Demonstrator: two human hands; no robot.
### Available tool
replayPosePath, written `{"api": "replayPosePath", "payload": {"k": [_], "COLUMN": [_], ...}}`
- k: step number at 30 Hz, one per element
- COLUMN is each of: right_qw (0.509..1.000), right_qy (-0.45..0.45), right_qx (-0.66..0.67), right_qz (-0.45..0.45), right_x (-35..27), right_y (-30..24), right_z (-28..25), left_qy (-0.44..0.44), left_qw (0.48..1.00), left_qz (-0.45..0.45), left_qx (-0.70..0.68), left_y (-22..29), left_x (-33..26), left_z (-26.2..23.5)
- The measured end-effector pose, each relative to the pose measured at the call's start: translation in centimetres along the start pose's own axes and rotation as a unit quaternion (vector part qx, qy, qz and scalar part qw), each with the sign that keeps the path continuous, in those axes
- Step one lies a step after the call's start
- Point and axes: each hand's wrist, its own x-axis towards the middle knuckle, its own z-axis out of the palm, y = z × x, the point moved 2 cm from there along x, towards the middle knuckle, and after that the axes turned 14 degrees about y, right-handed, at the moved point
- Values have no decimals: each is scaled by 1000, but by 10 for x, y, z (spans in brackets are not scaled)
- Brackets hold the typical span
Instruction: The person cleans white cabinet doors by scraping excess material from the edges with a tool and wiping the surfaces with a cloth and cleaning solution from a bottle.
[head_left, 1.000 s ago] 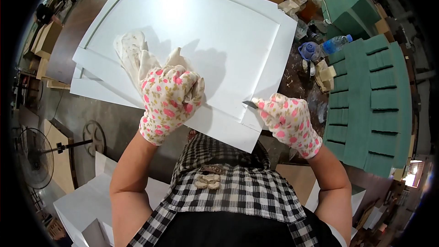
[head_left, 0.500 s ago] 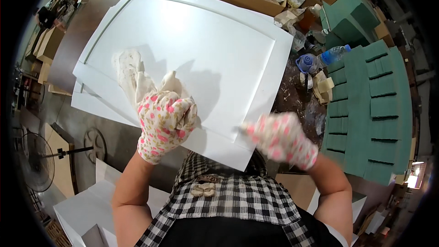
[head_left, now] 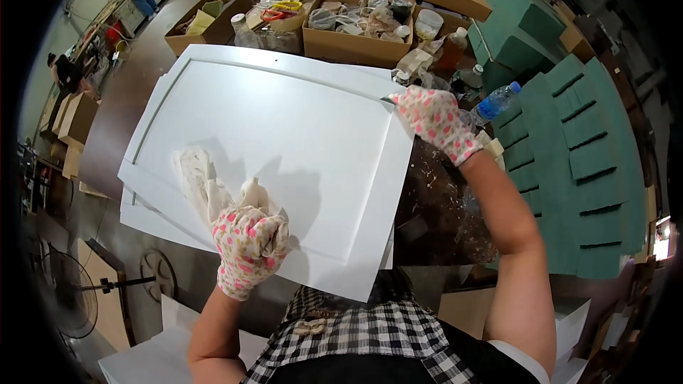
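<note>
A white framed panel with a recessed middle lies before me over at least one more white sheet. My left hand, in a floral glove, is closed on a crumpled white cloth above the panel's near left part. The cloth's loose end reaches away from the fist over the recess. My right hand, gloved alike, is at the recess's far right corner with its fingers pinched together. A small dark tool tip sticks out from those fingers at the frame's inner edge; the glove hides the rest.
Behind the panel stand cardboard boxes of bagged odds and ends. Bottles, including a water bottle, crowd the right side. Stacked green pieces lie farther right. At left are a fan and, far off, two people.
My right hand has moved from the recess's near right corner away to its far right corner. My left hand still grips the cloth. The view has shifted, showing more of the table's far side.
</note>
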Motion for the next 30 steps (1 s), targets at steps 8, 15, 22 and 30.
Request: {"api": "replayPosePath", "payload": {"k": [8,15,22,30], "right_qw": [985,974,985,1000], "right_qy": [-112,-182,46,7], "right_qx": [111,108,-62,-15], "right_qz": [-65,-77,153,-18], "right_x": [-24,-46,-18,-32], "right_y": [-147,-184,-22,-117], "right_z": [-71,-77,-7,-35], "left_qy": [-23,17,21,34], "left_qw": [999,999,999,999], "left_qz": [-24,0,-4,-23], "left_qx": [22,49,29,17], "left_y": [-1,-3,-4,-2], "left_x": [-5,-6,-5,-5], "left_z": [-6,0,3,0]}}
